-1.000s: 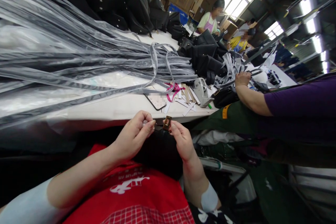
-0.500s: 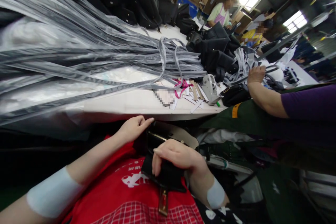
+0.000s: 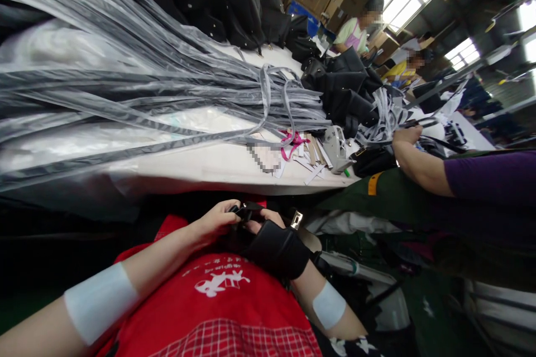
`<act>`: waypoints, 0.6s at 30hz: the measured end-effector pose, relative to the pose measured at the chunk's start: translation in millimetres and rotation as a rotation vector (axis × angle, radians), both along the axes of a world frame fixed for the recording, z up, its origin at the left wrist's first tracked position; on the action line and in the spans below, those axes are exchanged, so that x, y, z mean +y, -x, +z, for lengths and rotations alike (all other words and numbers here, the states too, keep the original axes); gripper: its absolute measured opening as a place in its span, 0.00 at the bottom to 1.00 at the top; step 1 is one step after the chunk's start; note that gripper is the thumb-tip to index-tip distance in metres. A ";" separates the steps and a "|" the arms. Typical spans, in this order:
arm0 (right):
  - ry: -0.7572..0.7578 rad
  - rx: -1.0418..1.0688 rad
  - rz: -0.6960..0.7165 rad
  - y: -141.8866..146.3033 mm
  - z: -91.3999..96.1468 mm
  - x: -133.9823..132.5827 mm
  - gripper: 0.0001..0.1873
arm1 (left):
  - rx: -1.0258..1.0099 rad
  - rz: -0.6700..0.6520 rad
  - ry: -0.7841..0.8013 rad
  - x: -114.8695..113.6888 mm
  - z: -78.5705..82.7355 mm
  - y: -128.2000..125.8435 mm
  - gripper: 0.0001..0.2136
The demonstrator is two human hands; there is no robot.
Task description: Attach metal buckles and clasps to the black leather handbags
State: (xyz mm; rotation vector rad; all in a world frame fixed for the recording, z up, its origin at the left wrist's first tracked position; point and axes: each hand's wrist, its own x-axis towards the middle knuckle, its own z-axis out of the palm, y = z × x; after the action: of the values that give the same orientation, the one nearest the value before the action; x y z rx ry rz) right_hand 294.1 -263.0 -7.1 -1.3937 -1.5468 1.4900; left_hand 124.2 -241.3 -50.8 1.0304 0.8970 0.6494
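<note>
A small black bag [image 3: 278,248] is in my lap, against the red apron. Its flap, with a gold clasp plate [image 3: 296,220], lies over the back of my right hand and wrist. My left hand [image 3: 221,217] is closed, thumb and fingers pinching a black part of the bag with small metal hardware at its upper edge. Beside it, my right hand [image 3: 270,218] is bent inward with its fingers curled at the same edge. The flap hides part of that hand.
Long grey plastic-wrapped straps [image 3: 167,89] spread across the white table [image 3: 196,170]. A grey tape dispenser [image 3: 335,148], card strips and a pink ribbon [image 3: 291,145] lie near its edge. Black bags [image 3: 347,89] are piled behind. At right, a co-worker's hand [image 3: 406,139] handles straps.
The bag's flap has swung up from hanging down and now covers my right wrist. My right hand has moved up and in under the flap, close to my left hand. The co-worker's hand shifted slightly.
</note>
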 end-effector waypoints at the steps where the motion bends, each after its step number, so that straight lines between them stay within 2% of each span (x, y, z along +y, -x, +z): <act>1: -0.009 0.004 -0.060 0.8 -3.7 -4.8 0.15 | -0.053 0.026 0.034 -3.7 -2.0 -2.1 0.12; 5: -0.072 -0.035 -0.192 0.7 -23.0 -16.8 0.11 | -0.232 0.103 0.136 -7.2 -8.5 -9.6 0.13; 9: -0.193 -0.173 -0.220 -5.2 -33.8 -19.5 0.06 | -0.226 0.123 0.126 -1.8 -9.3 -13.3 0.13; 12: -0.261 -0.254 -0.154 -9.1 -34.1 -18.2 0.05 | -0.170 0.160 0.086 0.2 -7.9 -14.9 0.12; 15: -0.248 -0.258 -0.051 -10.4 -31.9 -15.0 0.06 | -0.085 0.226 0.031 0.0 -6.9 -16.5 0.14; 18: -0.249 -0.254 0.043 -9.9 -29.8 -11.7 0.06 | 0.100 0.309 -0.067 0.6 -5.4 -16.8 0.16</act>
State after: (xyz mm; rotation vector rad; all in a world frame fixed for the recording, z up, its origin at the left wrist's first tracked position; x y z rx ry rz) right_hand 304.0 -274.6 -36.9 -1.4499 -1.8569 1.1297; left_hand 141.0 -240.8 -56.2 0.9991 1.1408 0.8970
